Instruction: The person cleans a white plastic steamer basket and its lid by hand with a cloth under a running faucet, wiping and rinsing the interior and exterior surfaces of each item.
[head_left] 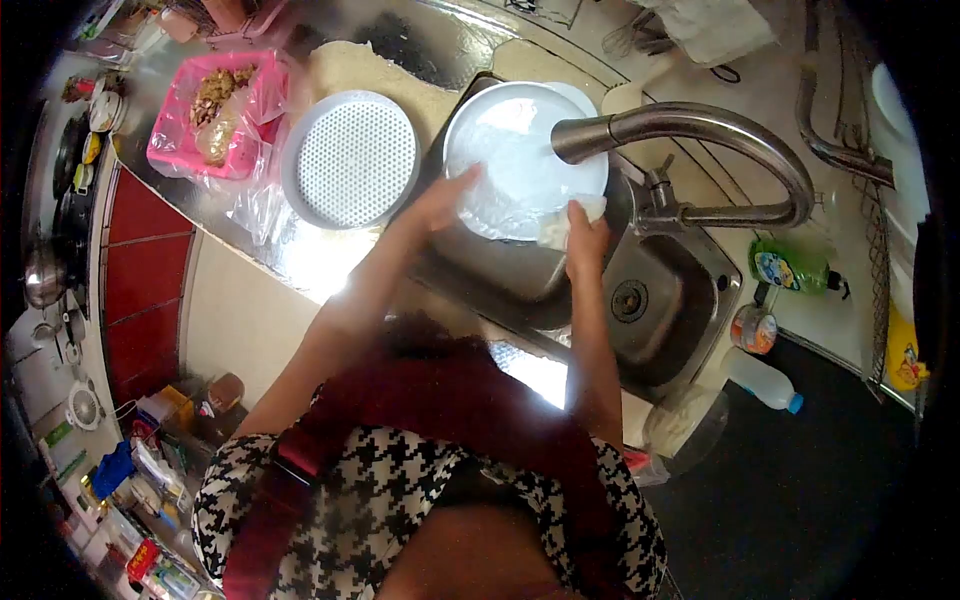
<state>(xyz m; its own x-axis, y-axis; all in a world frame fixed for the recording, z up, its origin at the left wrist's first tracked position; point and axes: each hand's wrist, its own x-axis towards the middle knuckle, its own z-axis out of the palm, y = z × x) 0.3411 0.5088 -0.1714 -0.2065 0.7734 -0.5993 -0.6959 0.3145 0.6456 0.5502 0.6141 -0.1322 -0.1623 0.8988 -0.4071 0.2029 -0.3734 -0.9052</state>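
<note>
A: What are the hands doing?

B: The left hand (440,200) is gripping the left rim of a round white plate (510,150). It is holding the plate tilted over the steel sink (680,300), just under the spout of the curved faucet (700,125).

A: How is the plate looking?

B: It is looking glossy and wet, with a raised rim (glare is washing out finer detail).

A: And the other hand?

B: The right hand (585,240) is clenching a white cloth (555,228) and pressing it against the plate's lower right edge.

A: Anything nearby?

B: A white perforated tray (352,160) is lying on the counter just left of the sink, with a pink basket (170,140) beyond it. A green bottle (785,268) is sitting right of the faucet.
</note>
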